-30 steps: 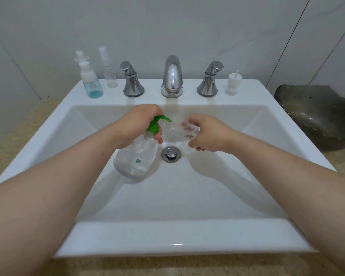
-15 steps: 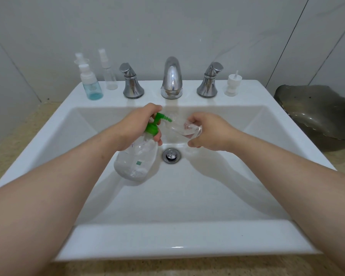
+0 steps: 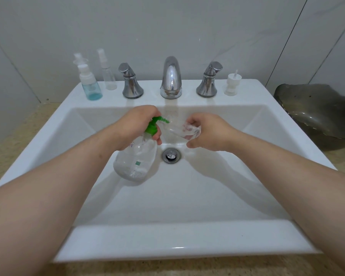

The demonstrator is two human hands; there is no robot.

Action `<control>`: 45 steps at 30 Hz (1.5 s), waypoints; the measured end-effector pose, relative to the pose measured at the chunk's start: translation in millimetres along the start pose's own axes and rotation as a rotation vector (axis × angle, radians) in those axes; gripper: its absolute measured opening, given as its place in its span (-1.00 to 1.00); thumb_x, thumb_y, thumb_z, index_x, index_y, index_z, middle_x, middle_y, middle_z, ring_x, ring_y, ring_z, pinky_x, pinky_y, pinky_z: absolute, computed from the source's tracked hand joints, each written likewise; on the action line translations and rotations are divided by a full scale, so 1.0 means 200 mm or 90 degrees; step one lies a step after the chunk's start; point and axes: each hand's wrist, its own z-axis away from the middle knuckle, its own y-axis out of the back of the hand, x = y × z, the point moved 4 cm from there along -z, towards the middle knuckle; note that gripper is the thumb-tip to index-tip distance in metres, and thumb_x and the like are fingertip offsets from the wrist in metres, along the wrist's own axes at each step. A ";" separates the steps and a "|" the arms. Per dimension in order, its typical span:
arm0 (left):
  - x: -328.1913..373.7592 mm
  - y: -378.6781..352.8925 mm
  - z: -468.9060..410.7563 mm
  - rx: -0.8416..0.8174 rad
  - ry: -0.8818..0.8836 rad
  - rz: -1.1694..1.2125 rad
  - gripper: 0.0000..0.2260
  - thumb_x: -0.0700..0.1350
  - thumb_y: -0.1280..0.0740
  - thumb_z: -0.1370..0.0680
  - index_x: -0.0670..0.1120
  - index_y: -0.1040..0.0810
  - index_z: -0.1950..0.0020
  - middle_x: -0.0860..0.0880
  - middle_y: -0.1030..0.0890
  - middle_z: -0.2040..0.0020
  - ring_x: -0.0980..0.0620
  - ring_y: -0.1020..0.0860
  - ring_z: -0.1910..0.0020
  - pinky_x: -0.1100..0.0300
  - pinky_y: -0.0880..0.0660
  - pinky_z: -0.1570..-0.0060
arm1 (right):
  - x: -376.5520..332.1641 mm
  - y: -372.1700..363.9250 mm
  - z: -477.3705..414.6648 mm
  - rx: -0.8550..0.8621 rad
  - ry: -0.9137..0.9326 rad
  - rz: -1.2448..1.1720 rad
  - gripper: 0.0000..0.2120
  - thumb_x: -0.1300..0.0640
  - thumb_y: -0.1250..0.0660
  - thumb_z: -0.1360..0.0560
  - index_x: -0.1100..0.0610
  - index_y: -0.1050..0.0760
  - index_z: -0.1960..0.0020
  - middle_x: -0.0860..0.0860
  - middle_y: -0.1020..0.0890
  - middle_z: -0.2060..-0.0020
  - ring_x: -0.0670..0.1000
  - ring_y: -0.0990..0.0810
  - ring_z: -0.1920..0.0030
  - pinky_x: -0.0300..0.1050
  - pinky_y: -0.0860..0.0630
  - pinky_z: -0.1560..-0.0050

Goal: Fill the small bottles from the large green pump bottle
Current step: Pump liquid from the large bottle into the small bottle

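Over the white sink basin [image 3: 187,198], my left hand [image 3: 135,126] grips the neck and green pump head of a large clear pump bottle [image 3: 136,158], which hangs tilted with a little liquid at its bottom. The green nozzle points right at the mouth of a small clear bottle [image 3: 180,130]. My right hand [image 3: 209,132] holds that small bottle tilted on its side toward the nozzle. A small bottle of blue liquid [image 3: 90,84] and a slim clear spray bottle [image 3: 108,76] stand on the sink's back left ledge. A loose white pump cap [image 3: 232,84] stands at the back right.
A chrome faucet [image 3: 171,78] with two chrome handles [image 3: 130,82] [image 3: 209,80] stands on the back ledge. The drain [image 3: 170,155] lies below my hands. A dark grey bowl-like dish [image 3: 317,112] sits on the speckled counter to the right. A tiled wall rises behind.
Both hands and the two bottles have stayed nearly in place over the drain. The large bottle's body has shifted only slightly.
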 end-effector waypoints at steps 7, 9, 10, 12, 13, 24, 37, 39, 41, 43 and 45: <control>-0.02 0.01 0.00 -0.006 -0.010 0.043 -0.79 -0.04 -0.08 -0.68 -0.12 -0.32 0.09 -0.16 -0.50 0.46 -0.17 -0.66 0.28 0.08 -0.38 0.23 | 0.00 -0.01 0.00 -0.006 0.002 0.005 -0.58 0.19 -0.59 -0.40 0.01 -0.53 -0.19 -0.09 -0.61 -0.11 -0.08 -0.54 0.11 -0.32 -0.39 0.26; -0.02 0.01 0.01 -0.008 -0.007 0.052 -0.72 0.06 -0.10 -0.69 -0.11 -0.33 0.09 -0.16 -0.50 0.46 -0.17 -0.65 0.26 0.08 -0.41 0.14 | 0.01 -0.01 0.00 -0.008 -0.001 -0.001 -0.59 0.19 -0.59 -0.40 0.00 -0.52 -0.15 -0.07 -0.63 -0.10 -0.16 -0.52 0.21 -0.27 -0.41 0.29; -0.02 0.00 0.01 -0.009 -0.005 0.055 -0.69 0.09 -0.11 -0.69 -0.11 -0.33 0.09 -0.16 -0.49 0.45 -0.17 -0.64 0.26 0.08 -0.42 0.11 | 0.01 -0.01 -0.01 -0.008 -0.002 -0.008 -0.60 0.20 -0.59 -0.39 0.00 -0.52 -0.13 -0.06 -0.64 -0.10 -0.19 -0.52 0.23 -0.25 -0.42 0.29; -0.01 0.00 0.02 -0.009 -0.003 0.054 -0.67 0.11 -0.11 -0.69 -0.11 -0.33 0.12 -0.18 -0.49 0.44 -0.18 -0.64 0.25 0.07 -0.41 0.12 | 0.02 -0.01 -0.01 -0.009 -0.002 -0.014 -0.61 0.21 -0.60 -0.38 0.00 -0.51 -0.10 -0.06 -0.65 -0.08 -0.19 -0.53 0.25 -0.24 -0.43 0.28; -0.01 0.00 0.01 -0.009 -0.001 0.053 -0.68 0.09 -0.11 -0.69 -0.11 -0.33 0.13 -0.17 -0.49 0.45 -0.18 -0.65 0.25 0.06 -0.41 0.12 | 0.02 -0.01 -0.01 -0.009 -0.001 -0.012 -0.61 0.22 -0.60 -0.38 0.00 -0.51 -0.09 -0.05 -0.66 -0.08 -0.19 -0.53 0.26 -0.24 -0.43 0.29; -0.01 0.01 -0.01 0.009 -0.009 0.019 -0.87 -0.12 -0.05 -0.64 -0.14 -0.30 0.04 -0.17 -0.52 0.47 -0.16 -0.65 0.33 0.07 -0.36 0.28 | 0.02 -0.02 -0.01 -0.021 0.005 -0.008 -0.62 0.21 -0.60 -0.39 -0.02 -0.49 -0.07 -0.05 -0.67 -0.06 -0.18 -0.54 0.26 -0.22 -0.45 0.26; -0.02 0.00 0.00 0.006 0.019 0.059 -0.73 0.04 -0.10 -0.68 -0.13 -0.36 0.04 -0.17 -0.50 0.44 -0.17 -0.66 0.25 0.08 -0.43 0.12 | 0.02 -0.02 -0.01 -0.025 0.005 -0.019 -0.65 0.21 -0.58 -0.41 -0.01 -0.49 -0.06 -0.03 -0.66 -0.08 -0.15 -0.55 0.29 -0.30 -0.39 0.38; -0.01 0.00 0.00 0.013 0.019 0.052 -0.74 0.01 -0.08 -0.69 -0.14 -0.36 0.07 -0.17 -0.50 0.45 -0.16 -0.66 0.25 0.08 -0.42 0.12 | 0.02 -0.02 -0.01 -0.026 0.003 -0.020 -0.65 0.21 -0.58 -0.41 -0.01 -0.50 -0.06 -0.04 -0.66 -0.09 -0.15 -0.55 0.29 -0.31 -0.38 0.39; 0.00 0.00 0.00 0.016 0.019 0.043 -0.73 -0.03 -0.06 -0.68 -0.14 -0.37 0.13 -0.17 -0.51 0.45 -0.16 -0.67 0.27 0.08 -0.43 0.11 | 0.02 -0.02 -0.01 -0.027 0.003 -0.018 -0.65 0.21 -0.58 -0.41 -0.01 -0.50 -0.07 -0.04 -0.66 -0.08 -0.16 -0.55 0.29 -0.33 -0.37 0.41; 0.00 0.00 0.00 0.017 0.019 0.027 -0.72 -0.08 -0.05 -0.66 -0.14 -0.37 0.18 -0.19 -0.51 0.44 -0.12 -0.67 0.31 0.11 -0.43 0.18 | 0.02 -0.03 -0.01 -0.029 0.004 -0.016 -0.65 0.21 -0.58 -0.41 -0.01 -0.50 -0.08 -0.04 -0.66 -0.09 -0.16 -0.55 0.29 -0.34 -0.36 0.42; 0.01 0.00 0.01 0.017 0.012 0.016 -0.77 -0.12 -0.04 -0.64 -0.15 -0.34 0.17 -0.22 -0.51 0.41 -0.09 -0.65 0.37 0.13 -0.40 0.28 | 0.02 -0.03 -0.01 -0.031 0.005 -0.020 -0.64 0.22 -0.58 -0.41 -0.01 -0.50 -0.07 -0.04 -0.65 -0.09 -0.15 -0.55 0.29 -0.30 -0.37 0.39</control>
